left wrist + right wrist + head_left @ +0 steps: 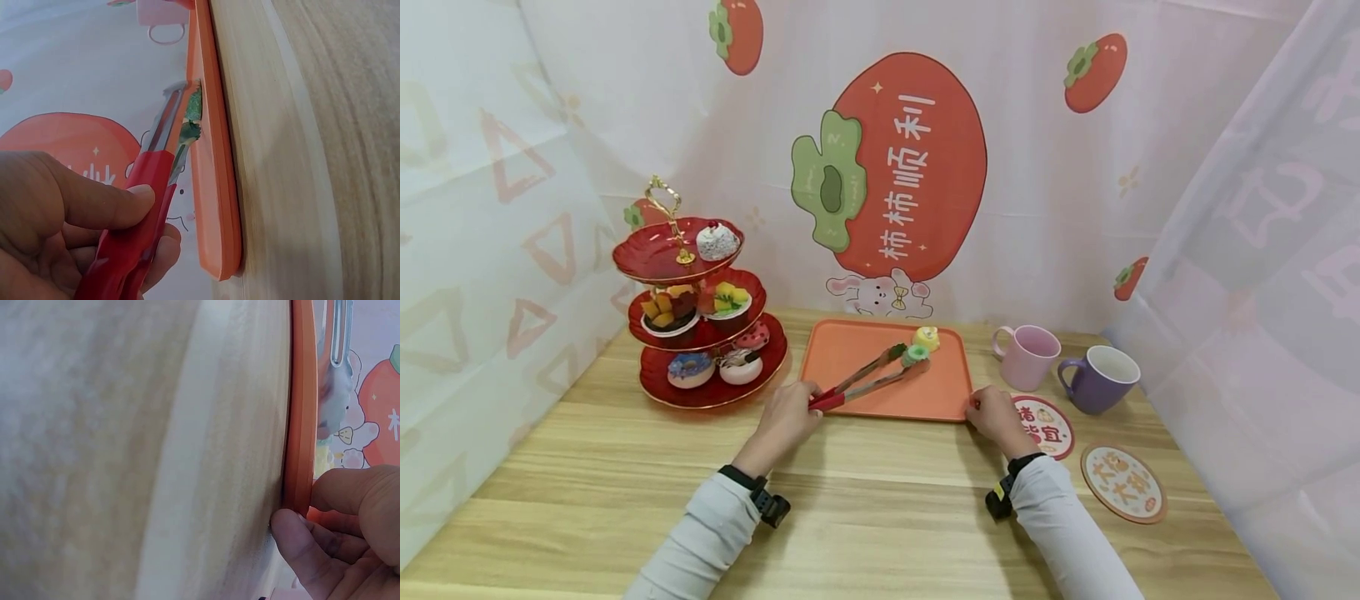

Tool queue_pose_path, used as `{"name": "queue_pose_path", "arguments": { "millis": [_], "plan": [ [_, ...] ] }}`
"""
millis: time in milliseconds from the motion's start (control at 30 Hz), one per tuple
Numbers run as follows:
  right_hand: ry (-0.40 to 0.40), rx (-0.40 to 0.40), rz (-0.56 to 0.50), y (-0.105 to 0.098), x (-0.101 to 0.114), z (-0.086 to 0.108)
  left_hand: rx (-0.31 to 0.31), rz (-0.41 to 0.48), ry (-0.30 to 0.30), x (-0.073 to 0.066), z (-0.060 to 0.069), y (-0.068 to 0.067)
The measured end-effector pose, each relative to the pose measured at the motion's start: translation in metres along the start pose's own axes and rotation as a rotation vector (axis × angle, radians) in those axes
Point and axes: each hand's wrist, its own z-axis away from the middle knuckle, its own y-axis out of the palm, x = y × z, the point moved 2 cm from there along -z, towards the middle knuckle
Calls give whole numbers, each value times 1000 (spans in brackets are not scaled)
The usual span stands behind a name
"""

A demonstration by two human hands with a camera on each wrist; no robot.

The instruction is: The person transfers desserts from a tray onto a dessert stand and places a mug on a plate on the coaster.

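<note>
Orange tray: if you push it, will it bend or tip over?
The orange tray would probably stay stiff: its rim runs straight to where the right hand pinches it. It would likely slide rather than tip, being wide and low. The yellow treat on it might shift, but the raised rim could stop it.

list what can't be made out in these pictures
Head view: red-rimmed coaster, left edge hidden by the right hand.
Left wrist view: tongs, handle ends cut off by the bottom edge.
Left wrist view: pink mug, partly cut off by the top edge.
Right wrist view: tips of the tongs, too blurred for detail.
</note>
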Motion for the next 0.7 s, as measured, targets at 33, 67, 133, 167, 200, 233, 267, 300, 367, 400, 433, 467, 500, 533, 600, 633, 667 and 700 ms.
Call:
{"name": "queue_pose_path", "arguments": {
  "millis": [33,67,133,167,200,233,267,300,367,400,433,467,500,533,600,633,667,700],
  "plan": [
    [0,2,2,0,0,0,0,0,3,0,1,0],
    [1,3,4,0,0,0,1,2,6,0,1,0],
    [6,6,9,0,0,0,2,6,8,0,2,-2],
    [10,7,12,0,0,-1,5,13,7,1,3,-2],
    [15,9,15,0,0,-1,6,18,7,0,4,-4],
    [20,10,18,0,0,-1,9,27,5,1,5,-5],
    [23,11,20,0,0,-1,12,34,1,1,6,-7],
    [24,13,22,1,0,-1,12,39,1,1,7,-9],
    [27,15,24,1,0,-2,8,48,2,1,9,-14],
    [28,16,25,1,0,-1,3,47,6,1,11,-17],
    [29,17,24,1,0,-1,-3,45,13,1,12,-19],
    [31,17,26,1,0,-1,-12,38,22,1,13,-21],
    [33,17,27,1,0,-1,-19,32,29,1,14,-24],
    [35,17,29,1,0,-1,-21,29,33,1,15,-26],
    [37,15,34,1,-1,-1,-25,14,43,0,18,-30],
    [37,15,34,1,-1,-1,-28,3,49,0,19,-33],
    [38,16,34,1,-1,-1,-29,-3,51,0,20,-35],
    [38,16,31,1,-1,-1,-29,-8,52,0,21,-37]
  ]
}}
